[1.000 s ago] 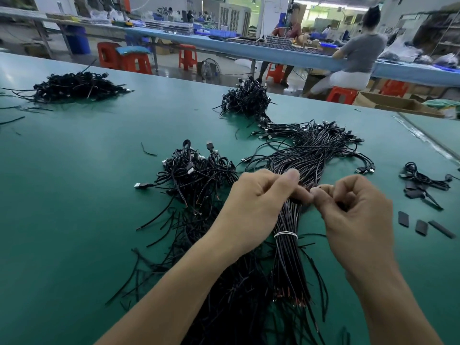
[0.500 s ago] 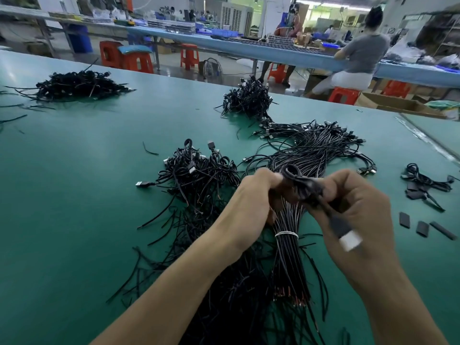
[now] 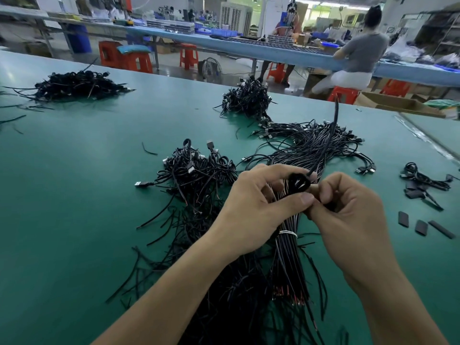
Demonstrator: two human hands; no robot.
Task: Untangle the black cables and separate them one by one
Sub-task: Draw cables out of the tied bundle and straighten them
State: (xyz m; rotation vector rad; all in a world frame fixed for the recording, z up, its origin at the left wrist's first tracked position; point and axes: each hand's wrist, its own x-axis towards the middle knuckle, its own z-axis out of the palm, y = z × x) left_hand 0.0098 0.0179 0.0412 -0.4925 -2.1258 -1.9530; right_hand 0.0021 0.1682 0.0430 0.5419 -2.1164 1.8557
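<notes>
Near the frame's centre both hands meet over the green table [image 3: 74, 195]. The left hand [image 3: 258, 207] curls thumb and fingers round a small coiled black cable [image 3: 297, 184] — its free end rises toward one o'clock. The right hand [image 3: 348, 215] pinches the same cable with curled fingers; what lies inside its palm is hidden. Beneath them a banded cable bundle [image 3: 288, 257] runs toward six o'clock, partly covered by the hands. A tangled cable pile [image 3: 196, 170] sits at ten o'clock.
</notes>
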